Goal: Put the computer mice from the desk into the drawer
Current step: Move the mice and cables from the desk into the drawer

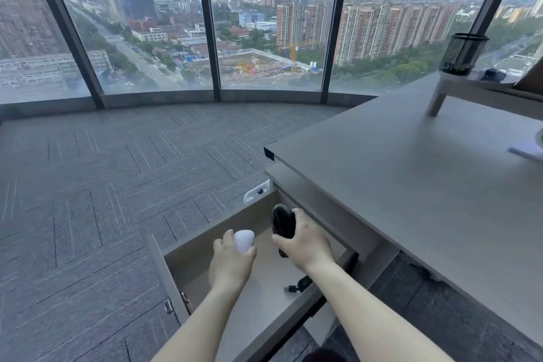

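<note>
Over the open drawer (173, 269) beside the counter (411, 185), the left hand (232, 261) grips a white mouse (244, 239) and the right hand (307, 244) grips a black mouse (283, 222).

Soft gray daylight comes in through the big windows (264, 23). The window frames bend at the edges. The table (411, 170) looks a little blurry.

The smooth white oval computer mouse (244, 240) is held over the open drawer, near its left side, nose pointing away. The glossy black computer mouse (283, 226) is held just right of it, tilted up on its tail end, inside the drawer space near the back. The grey-fronted pull-out drawer (173, 273) with a pale beige interior stands fully open beneath the grey desk top (411, 173).
</note>
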The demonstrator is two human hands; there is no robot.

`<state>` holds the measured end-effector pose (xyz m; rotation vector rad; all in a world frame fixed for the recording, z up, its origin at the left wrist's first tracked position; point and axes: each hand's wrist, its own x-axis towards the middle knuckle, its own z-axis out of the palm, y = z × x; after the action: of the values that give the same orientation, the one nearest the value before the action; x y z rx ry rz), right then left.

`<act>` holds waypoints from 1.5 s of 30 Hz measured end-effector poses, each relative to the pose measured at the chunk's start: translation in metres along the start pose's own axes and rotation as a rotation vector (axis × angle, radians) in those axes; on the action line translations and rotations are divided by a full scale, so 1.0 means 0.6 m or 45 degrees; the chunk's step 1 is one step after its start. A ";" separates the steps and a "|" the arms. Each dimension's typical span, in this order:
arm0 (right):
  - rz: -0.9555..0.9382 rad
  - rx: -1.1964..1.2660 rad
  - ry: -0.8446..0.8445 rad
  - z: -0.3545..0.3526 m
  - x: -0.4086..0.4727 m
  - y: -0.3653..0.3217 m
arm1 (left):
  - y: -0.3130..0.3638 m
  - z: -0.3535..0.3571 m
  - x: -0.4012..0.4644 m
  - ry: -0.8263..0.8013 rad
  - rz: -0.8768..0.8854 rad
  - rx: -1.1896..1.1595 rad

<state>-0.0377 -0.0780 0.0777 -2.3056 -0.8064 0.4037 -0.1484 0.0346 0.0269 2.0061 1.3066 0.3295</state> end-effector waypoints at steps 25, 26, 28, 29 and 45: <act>-0.091 -0.245 0.206 -0.070 -0.004 0.014 | 0.137 0.051 -0.014 0.218 0.528 -0.278; -0.110 -0.215 0.299 -0.105 -0.019 0.016 | 0.173 0.050 -0.037 0.221 0.606 -0.354; -0.123 -0.185 0.485 -0.179 -0.056 0.029 | 0.244 0.055 -0.090 0.169 0.726 -0.461; -0.117 -0.186 0.578 -0.216 -0.077 0.043 | 0.277 0.064 -0.118 0.123 0.789 -0.491; 1.040 -0.479 0.899 -0.591 -0.385 0.503 | 0.607 0.414 -0.460 -0.704 1.358 0.165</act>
<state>0.0867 -0.5766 0.1534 -2.7662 0.4652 -0.2652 0.1167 -0.3982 0.1408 2.4990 -0.1522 0.1319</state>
